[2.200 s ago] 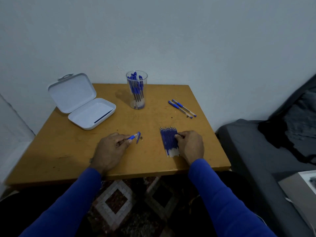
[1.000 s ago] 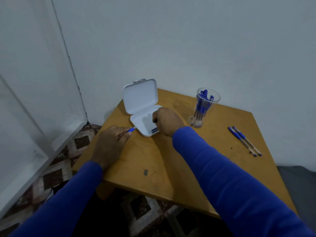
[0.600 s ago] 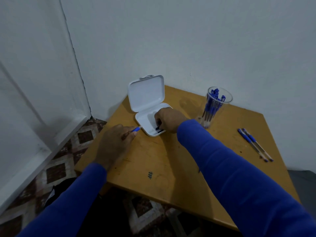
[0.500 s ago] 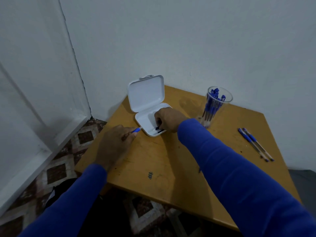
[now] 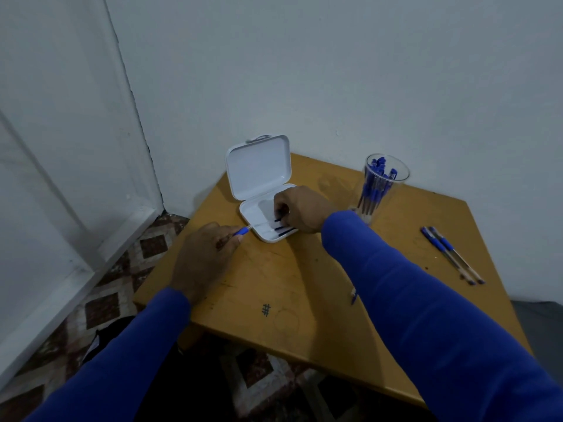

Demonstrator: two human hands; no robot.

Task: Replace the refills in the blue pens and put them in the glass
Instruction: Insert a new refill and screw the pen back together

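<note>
My left hand [image 5: 207,257] rests on the wooden table [image 5: 274,284] and grips a blue pen [image 5: 243,230], whose tip points at the white box. My right hand [image 5: 301,213] reaches into the tray of the open white box [image 5: 268,239]. Its fingertips pinch one of the dark refills [image 5: 283,229] lying there. The glass [image 5: 380,190] stands at the back of the table, right of the box, with several blue pens upright in it. Two more blue pens [image 5: 451,257] lie side by side at the right. My right sleeve hides the bundle of refills.
The box's lid [image 5: 259,169] stands open towards the wall. A small blue piece [image 5: 353,296] shows at the edge of my right sleeve. A white door frame [image 5: 91,208] and patterned floor [image 5: 122,284] lie left of the table.
My right hand left the refill bundle and reached across into the white box, where it has stayed for the last half second. My left hand keeps hold of the pen. The view swung left.
</note>
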